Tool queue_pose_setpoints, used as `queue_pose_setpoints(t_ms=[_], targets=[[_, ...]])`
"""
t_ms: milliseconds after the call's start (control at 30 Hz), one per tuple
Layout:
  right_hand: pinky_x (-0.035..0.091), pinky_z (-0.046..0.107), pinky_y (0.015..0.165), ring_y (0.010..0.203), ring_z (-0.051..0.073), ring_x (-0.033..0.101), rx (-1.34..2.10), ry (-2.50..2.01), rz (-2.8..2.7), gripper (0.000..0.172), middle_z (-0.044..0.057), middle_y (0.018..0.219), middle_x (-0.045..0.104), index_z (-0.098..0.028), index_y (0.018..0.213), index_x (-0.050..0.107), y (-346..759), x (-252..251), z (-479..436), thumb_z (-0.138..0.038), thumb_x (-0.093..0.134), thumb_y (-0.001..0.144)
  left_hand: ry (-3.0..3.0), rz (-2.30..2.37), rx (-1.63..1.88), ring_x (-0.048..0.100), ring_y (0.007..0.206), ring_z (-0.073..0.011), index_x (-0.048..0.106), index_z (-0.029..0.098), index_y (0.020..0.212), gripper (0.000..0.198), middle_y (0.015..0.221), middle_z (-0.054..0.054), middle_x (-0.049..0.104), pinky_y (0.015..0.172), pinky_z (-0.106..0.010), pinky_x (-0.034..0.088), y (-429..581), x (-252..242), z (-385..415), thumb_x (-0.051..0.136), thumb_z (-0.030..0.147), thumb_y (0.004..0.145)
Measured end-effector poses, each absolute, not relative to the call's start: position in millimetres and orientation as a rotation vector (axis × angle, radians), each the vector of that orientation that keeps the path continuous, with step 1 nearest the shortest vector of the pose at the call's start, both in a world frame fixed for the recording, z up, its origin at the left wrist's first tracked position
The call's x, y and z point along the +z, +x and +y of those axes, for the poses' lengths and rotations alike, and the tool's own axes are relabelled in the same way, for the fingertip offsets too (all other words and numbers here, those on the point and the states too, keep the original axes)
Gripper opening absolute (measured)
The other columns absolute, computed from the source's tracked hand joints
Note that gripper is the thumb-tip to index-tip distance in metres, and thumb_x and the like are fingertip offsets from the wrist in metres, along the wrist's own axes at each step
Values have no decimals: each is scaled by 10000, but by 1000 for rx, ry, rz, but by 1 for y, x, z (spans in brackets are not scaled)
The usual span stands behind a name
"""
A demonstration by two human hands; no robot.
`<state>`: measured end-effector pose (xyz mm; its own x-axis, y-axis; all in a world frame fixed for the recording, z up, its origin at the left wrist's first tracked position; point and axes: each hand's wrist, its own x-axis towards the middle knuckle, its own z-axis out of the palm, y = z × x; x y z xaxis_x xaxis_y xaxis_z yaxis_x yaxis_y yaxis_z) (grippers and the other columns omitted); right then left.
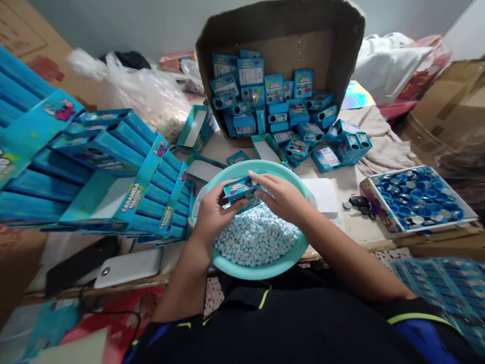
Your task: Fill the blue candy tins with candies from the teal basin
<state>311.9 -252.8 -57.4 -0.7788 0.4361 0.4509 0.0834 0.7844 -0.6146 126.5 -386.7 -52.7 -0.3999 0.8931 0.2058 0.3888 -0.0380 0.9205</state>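
Observation:
Over a turquoise basin [303,242], my left hand [212,212] grips a small blue candy box [238,189] between thumb and fingers. The basin holds many pale blue and white candies [257,237]. At the box's right end is my right hand [280,194], its thumb and fingers closed around that end. A few pale candies seem to show near its fingertips, but I cannot tell exactly what it pinches. The box is held roughly level, and its far side is hidden.
Stacked display trays of blue boxes [140,194] rise at left. Behind the basin, a cardboard carton [318,50] lies on its side with many candy boxes. At right are a box of blue caps [424,197] and keys [361,205]. A white power bank [131,268] lies front left.

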Motion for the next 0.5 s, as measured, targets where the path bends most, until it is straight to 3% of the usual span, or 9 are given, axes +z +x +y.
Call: queue_pose_setpoints(t_ms=[133,233,333,400,500], targets=[[623,481,870,1049,324,739,637,-434,-2549,547,182,1278,754,-237,1635,496,315,-52,-258,-321,478,1095,1377,1778,1382,788,1092,-330,733,191,1254,666,1211,-128,794,953,-436,680,132,-51,-385,928,590,758],[626,485,938,1179,340,731,830,-478,-2468,588,168,1383,740,-234,1635,473,315,-52,-256,-351,564,1066,1393,1775,1361,792,1085,-325,713,195,1261,662,1213,-123,791,948,-434,683,134,-53,-384,911,605,781],[602,451,1056,1266,309,711,996,-454,-2374,502,131,1421,735,-213,1489,611,315,-47,-253,-399,662,1025,1468,1745,1409,782,1126,-316,681,214,1283,642,1238,-118,776,988,-437,666,135,-53,-383,901,586,808],[581,403,1099,1281,273,702,979,-455,-2316,464,100,1407,740,-204,1429,647,319,-42,-247,-418,676,1018,1565,1761,1519,762,1179,-312,657,241,1321,676,1283,-113,753,1049,-458,635,135,-49,-379,932,542,782],[585,347,1082,1415,237,618,799,-690,-2075,452,68,1508,672,-222,1498,572,342,-37,-238,-398,542,1083,1752,1957,1519,688,1316,-344,617,287,1431,744,1409,-107,686,1185,-555,530,135,-37,-373,921,488,782]])
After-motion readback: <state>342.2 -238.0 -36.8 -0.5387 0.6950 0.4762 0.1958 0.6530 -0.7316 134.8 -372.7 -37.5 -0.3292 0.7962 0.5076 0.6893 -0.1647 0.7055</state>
